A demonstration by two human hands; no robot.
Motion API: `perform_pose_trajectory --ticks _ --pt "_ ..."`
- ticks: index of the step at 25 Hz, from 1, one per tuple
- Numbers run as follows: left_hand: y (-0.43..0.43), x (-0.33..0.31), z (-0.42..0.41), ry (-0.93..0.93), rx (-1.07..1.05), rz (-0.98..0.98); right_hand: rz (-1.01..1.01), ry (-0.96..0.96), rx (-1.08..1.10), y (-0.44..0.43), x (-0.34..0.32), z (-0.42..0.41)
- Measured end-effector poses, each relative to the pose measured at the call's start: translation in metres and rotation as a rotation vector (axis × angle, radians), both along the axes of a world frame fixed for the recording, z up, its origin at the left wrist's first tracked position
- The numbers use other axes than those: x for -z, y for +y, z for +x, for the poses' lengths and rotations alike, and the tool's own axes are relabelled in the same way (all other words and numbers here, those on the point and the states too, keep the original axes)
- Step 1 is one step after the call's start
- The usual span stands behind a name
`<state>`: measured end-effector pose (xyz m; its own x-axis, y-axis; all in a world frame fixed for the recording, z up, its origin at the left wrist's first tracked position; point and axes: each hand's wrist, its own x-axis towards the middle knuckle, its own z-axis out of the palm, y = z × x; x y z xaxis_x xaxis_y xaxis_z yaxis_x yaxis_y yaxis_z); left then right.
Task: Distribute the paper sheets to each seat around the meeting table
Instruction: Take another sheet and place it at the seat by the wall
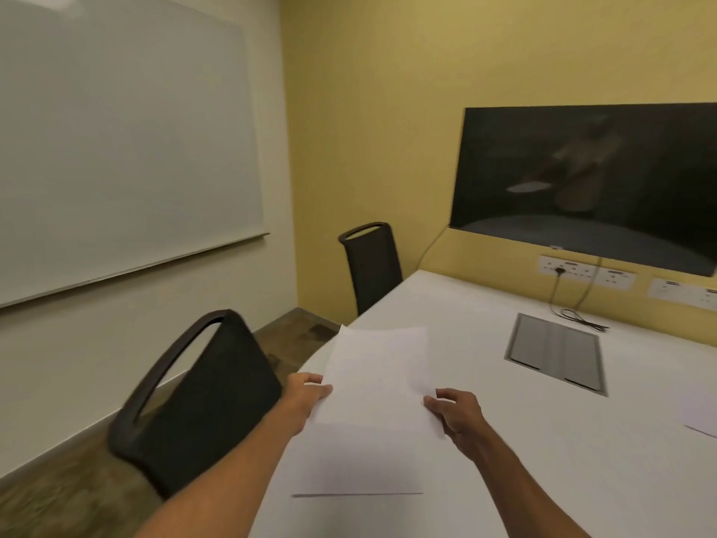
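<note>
I hold a white paper sheet (378, 378) in the air above the left edge of the white meeting table (504, 440). My left hand (306, 398) grips its left edge and my right hand (456, 415) grips its lower right edge. Flat on the table right below lies another sheet (357, 464), in front of the near dark chair (194, 413). A second dark chair (372, 266) stands farther along the same side. The corner of one more sheet (704, 425) shows at the right edge of the view.
A grey cable hatch (556, 353) is set in the table's middle, with a black cable (578, 322) lying behind it. A dark screen (589, 180) and wall sockets (586, 269) are on the yellow wall. A whiteboard (116, 141) hangs on the left wall.
</note>
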<state>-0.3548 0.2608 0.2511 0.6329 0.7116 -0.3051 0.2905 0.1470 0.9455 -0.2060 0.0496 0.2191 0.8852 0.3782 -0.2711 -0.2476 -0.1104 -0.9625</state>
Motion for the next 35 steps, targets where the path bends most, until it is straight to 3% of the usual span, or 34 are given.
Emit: perform_pose_trajectory --ticks 12,19,26,35 --pt "0.202 -0.054 -0.252 -0.056 -0.318 0.135 0.038 -0.104 -0.326 0.252 -0.068 -0.193" --pt "0.292 -0.056 -0.335 -0.128 -0.480 0.085 -0.003 -0.139 -0.492 0.373 -0.077 -0.250" --pt "0.403 -0.032 -0.336 -0.104 -0.541 0.087 -0.049 -0.113 -0.571 0.490 -0.064 -0.247" --pt "0.563 -0.030 -0.226 -0.053 -0.446 0.089 -0.087 -0.141 -0.492 0.633 -0.061 -0.148"
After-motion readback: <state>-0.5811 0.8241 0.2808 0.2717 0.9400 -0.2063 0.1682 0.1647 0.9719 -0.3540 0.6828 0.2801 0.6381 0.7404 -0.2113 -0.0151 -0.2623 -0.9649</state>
